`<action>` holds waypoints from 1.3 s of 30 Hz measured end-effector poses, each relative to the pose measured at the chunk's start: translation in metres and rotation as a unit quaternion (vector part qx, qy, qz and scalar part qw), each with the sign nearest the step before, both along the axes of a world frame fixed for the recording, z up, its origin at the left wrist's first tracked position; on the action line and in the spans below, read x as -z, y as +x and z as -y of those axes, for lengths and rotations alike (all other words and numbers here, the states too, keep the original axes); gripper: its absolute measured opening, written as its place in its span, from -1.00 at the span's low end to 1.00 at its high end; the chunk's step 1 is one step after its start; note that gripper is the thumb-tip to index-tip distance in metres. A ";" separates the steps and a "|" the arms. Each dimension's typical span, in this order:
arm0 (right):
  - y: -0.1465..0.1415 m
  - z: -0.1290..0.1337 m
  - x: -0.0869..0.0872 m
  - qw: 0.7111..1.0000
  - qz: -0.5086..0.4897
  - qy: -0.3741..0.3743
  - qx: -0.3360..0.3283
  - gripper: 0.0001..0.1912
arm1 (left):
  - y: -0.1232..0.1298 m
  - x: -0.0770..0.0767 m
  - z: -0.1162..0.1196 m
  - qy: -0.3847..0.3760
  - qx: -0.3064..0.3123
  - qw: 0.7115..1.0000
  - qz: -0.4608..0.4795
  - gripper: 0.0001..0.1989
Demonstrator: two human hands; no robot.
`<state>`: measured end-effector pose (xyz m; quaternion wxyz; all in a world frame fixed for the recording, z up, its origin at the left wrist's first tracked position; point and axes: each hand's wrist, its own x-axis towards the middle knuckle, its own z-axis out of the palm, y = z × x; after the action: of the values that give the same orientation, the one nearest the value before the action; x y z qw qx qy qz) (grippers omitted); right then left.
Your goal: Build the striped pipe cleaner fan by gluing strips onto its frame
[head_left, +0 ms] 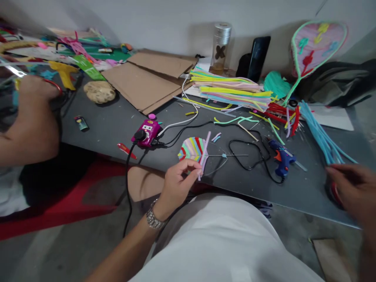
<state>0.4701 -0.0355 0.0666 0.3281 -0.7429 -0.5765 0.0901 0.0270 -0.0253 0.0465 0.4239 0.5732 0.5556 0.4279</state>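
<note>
Between the thumb and fingers of my left hand [185, 176] is a lilac pipe cleaner [208, 141], pinched near its lower end. It lies across a leaf shape [190, 147] of striped pipe cleaners in red, yellow, pink and pale green. A thin stem wire with a small blue bit [224, 155] runs right from the leaf. My right hand [352, 184], blurred by motion, is at the right table edge. Close beneath its fingers shows a red and black loop [336, 195], perhaps a scissors handle; whether it is held is unclear. Blue pipe cleaners [320, 137] lie just beyond.
A blue glue gun [282, 156] with a looped black cord lies right of the leaf. A purple power strip [147, 133] stands left. Behind are bundled pipe cleaners [232, 90], cardboard [152, 86], a bottle [221, 47] and a phone [259, 58]. Another person's arm [35, 113] is left.
</note>
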 end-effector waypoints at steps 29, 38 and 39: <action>-0.255 -0.062 0.012 0.818 -0.455 -0.240 -0.258 -0.51 | 0.017 0.021 0.032 -0.005 0.080 0.997 0.021 -0.94; -0.260 -0.074 0.022 0.847 -0.415 -0.233 -0.237 -0.50 | 0.012 0.025 0.032 0.126 0.117 0.985 -0.020 -0.85; -0.261 -0.076 0.022 0.847 -0.413 -0.237 -0.238 -0.50 | 0.011 0.026 0.031 0.139 0.122 0.983 -0.022 -0.84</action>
<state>0.2087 0.0401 0.0444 0.3185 -0.5325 -0.5077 0.5977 0.0382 -0.0566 0.0207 0.3767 0.6991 0.4259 0.4337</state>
